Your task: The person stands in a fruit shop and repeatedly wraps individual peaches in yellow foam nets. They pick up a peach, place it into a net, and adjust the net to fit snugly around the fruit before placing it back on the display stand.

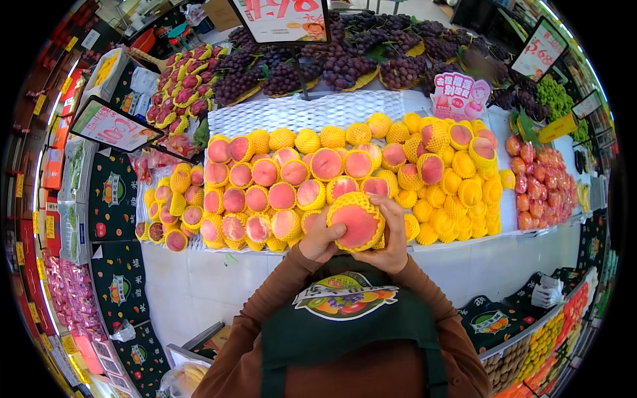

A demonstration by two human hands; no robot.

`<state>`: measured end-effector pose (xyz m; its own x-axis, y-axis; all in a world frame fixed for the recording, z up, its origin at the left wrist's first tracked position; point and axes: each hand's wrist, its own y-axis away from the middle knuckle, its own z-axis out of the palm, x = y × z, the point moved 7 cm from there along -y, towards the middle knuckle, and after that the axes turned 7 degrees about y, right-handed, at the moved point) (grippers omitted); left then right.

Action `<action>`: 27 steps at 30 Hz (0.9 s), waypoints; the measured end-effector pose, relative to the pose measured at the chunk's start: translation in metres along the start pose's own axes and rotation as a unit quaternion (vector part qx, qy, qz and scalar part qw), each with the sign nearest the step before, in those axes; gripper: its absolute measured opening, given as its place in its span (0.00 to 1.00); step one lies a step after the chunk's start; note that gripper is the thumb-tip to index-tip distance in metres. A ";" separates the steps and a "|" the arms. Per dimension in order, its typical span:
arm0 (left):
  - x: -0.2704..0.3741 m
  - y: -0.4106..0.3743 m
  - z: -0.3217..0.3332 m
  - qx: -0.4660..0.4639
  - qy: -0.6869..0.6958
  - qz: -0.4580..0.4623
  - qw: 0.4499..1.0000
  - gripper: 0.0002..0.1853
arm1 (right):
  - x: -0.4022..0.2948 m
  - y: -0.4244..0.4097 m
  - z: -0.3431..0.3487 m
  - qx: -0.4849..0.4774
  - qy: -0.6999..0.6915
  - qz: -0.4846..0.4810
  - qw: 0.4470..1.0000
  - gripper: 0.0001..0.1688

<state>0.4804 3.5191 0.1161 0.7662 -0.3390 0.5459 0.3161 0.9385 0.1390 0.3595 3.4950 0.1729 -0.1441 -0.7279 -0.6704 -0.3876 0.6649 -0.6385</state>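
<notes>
A pink peach in a yellow foam net (356, 222) is held between both hands in front of my apron. My left hand (319, 239) grips it from the left, its thumb on the bare skin. Round its right side and underside curls my right hand (392, 239), touching the net. Beyond the hands, rows of netted peaches (265, 172) cover the display; many show bare pink skin through the net's opening. At the right, the pile of fruit (450, 181) is mostly wrapped in yellow nets. A smaller group of netted peaches (175, 204) lies at the left.
Bunches of dark grapes (343, 69) and netted dragon fruit (186, 82) lie behind the peaches. Price signs (283, 20) rise above the fruit. Bagged red fruit (540, 186) sits at the right. The white table edge (448, 247) runs near my forearms. A folded foam sheet (303, 113) lies behind the peaches.
</notes>
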 end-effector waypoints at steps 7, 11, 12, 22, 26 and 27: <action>0.016 -0.003 0.002 -0.034 -0.010 0.048 0.998 0.51 | 0.013 -0.005 -0.002 -0.016 -0.074 0.202 0.976 0.36; 0.025 -0.001 0.004 -0.036 0.032 0.060 0.997 0.49 | 0.016 -0.014 -0.003 -0.057 -0.092 0.249 0.962 0.24; 0.025 0.000 0.001 -0.031 0.031 0.056 0.997 0.49 | 0.016 -0.016 -0.001 -0.063 -0.120 0.271 0.953 0.23; 0.032 0.007 -0.021 0.037 -0.135 0.046 0.989 0.47 | 0.030 -0.024 0.016 -0.164 -0.132 0.304 0.929 0.15; 0.035 0.009 -0.020 0.043 -0.151 0.056 0.986 0.45 | 0.025 -0.028 0.014 -0.137 -0.085 0.281 0.946 0.14; 0.037 0.009 -0.019 0.040 -0.153 0.066 0.985 0.43 | 0.024 -0.027 0.013 -0.123 -0.075 0.278 0.950 0.14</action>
<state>0.5223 3.5140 0.1224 0.5895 -0.1899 0.7851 0.1704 0.9793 0.1089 0.3785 3.4617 0.1689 -0.2654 -0.2311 -0.9360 -0.4935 0.8666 -0.0740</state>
